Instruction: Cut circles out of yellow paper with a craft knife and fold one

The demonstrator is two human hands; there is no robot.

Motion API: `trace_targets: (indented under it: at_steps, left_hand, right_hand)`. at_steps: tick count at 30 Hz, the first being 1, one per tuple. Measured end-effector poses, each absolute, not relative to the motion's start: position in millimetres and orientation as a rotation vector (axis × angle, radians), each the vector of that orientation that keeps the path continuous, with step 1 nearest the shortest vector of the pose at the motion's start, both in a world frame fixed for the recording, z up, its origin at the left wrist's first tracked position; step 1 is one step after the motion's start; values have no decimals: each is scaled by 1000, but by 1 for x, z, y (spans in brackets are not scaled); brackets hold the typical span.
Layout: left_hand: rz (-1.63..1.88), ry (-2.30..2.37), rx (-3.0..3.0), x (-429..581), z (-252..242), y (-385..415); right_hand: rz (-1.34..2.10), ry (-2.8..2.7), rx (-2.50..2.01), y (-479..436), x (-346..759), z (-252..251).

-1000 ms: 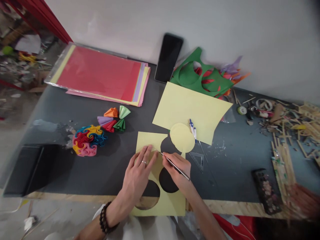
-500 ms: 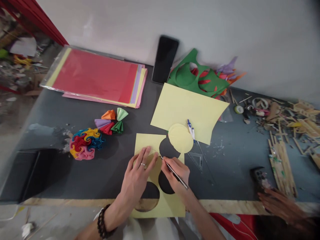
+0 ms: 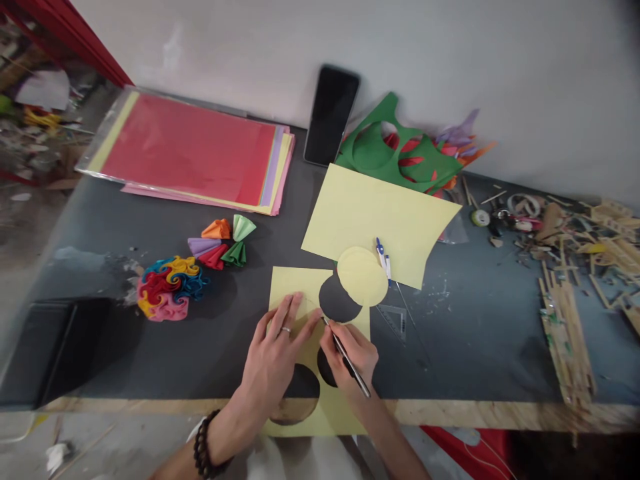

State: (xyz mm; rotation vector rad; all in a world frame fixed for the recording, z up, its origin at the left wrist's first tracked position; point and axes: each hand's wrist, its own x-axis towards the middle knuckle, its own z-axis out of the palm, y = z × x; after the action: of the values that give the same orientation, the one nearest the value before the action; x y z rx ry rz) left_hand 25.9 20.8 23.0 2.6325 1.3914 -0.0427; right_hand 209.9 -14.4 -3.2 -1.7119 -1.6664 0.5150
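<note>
My left hand (image 3: 274, 350) lies flat on a yellow sheet (image 3: 345, 410), fingers stretched out, pressing it to the table. Several round holes are cut in this sheet, and a faint curved line runs by my fingertips. In a pen grip, my right hand (image 3: 354, 353) is closed on a slim metal craft knife (image 3: 353, 365). Its tip touches the sheet beside my left index finger, just below the upper hole. Cut yellow discs (image 3: 364, 277) lie stacked at the sheet's upper right corner, partly over another yellow sheet (image 3: 380, 207). A blue and white compass (image 3: 383, 257) rests beside them.
Right of the sheet are a clear set square (image 3: 395, 320) and a thin rod (image 3: 407, 307). Behind stand a phone (image 3: 333, 113) and green cut-out scraps (image 3: 373, 150). Coloured sheets (image 3: 190, 150), folded pieces (image 3: 217, 247) and curled shapes (image 3: 167, 287) lie left; wood sticks (image 3: 565, 327) lie right.
The knife tip has shifted slightly right and down along the sheet, my right hand with it. My left hand stays nearly in place. Another person's hand at the lower right has left the view.
</note>
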Motion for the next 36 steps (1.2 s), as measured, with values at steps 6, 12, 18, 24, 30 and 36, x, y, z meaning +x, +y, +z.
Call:
trace_targets:
  at_steps: [6,12,18,24,30,36]
  left_hand:
    - [31,1393,2660,24,16,20]
    - [16,1390,2660,23,16,19]
    - [23,1389,2664,23,17,20]
    - [44,1422,2772,23,12,19]
    - [1,1399,2743,23,14,21]
    - [24,1385,2701,23,15,20]
  right_hand:
    - [191,-1816,-1678,-14,204,-6]
    - [97,-1911,-1669,-19,202,-7]
    - [56,-1946,-1659,-25,201,-11]
    - [-19,-1988,-1634,-22,198,-4]
    - [-96,-2026,-1575,-24,197,-3]
    - [-88,-2087,-1532,-29,196,-6]
